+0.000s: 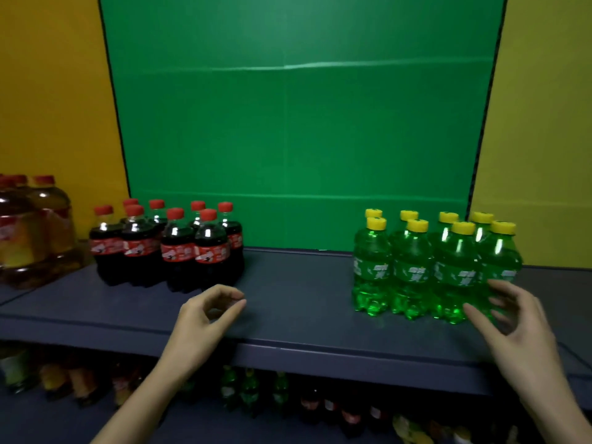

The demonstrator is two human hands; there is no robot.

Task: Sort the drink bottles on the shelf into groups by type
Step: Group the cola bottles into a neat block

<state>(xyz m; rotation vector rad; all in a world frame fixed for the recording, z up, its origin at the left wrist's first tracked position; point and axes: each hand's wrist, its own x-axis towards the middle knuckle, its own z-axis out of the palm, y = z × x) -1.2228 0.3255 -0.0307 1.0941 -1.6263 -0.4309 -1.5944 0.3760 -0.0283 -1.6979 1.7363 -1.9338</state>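
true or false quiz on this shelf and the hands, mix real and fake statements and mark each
1. The cola bottles stand left of the green bottles on the shelf. True.
2. The green bottles have red caps. False: their caps are yellow.
3. The left hand holds a cola bottle. False: it holds nothing, fingers loosely curled.
4. The right hand is by the green bottles. True.
5. A green bottle stands among the cola bottles. False: bare shelf separates the two groups.
6. Large amber bottles stand at the far left. True.
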